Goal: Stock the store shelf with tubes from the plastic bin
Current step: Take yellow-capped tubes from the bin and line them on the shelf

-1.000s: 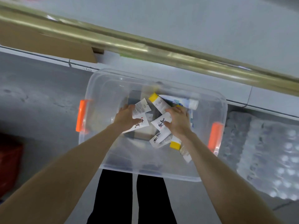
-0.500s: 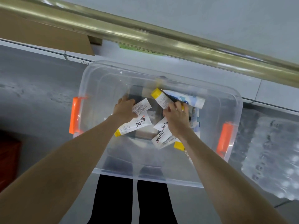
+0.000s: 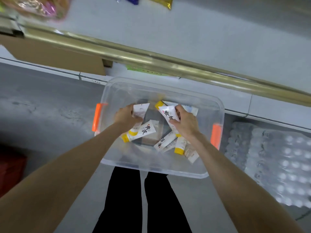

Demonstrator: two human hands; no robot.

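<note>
Tubes (image 3: 165, 142) lie loose in the bin (image 3: 151, 171); my left hand (image 3: 127, 117) grips one tube (image 3: 141, 109) at 10 o'clock, my right hand (image 3: 185, 122) clasps another tube (image 3: 168, 113) at 1 o'clock.

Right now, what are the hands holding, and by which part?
The left hand grips a white tube by its body, flat end free; the right hand pinches a lettered tube mid-body.

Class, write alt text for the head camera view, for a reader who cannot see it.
Seen from above, a person's left hand grips a white tube and the right hand a black-lettered tube, inside a clear plastic bin with orange handles. More yellow-capped tubes lie loose in it, below a pale shelf.
</note>
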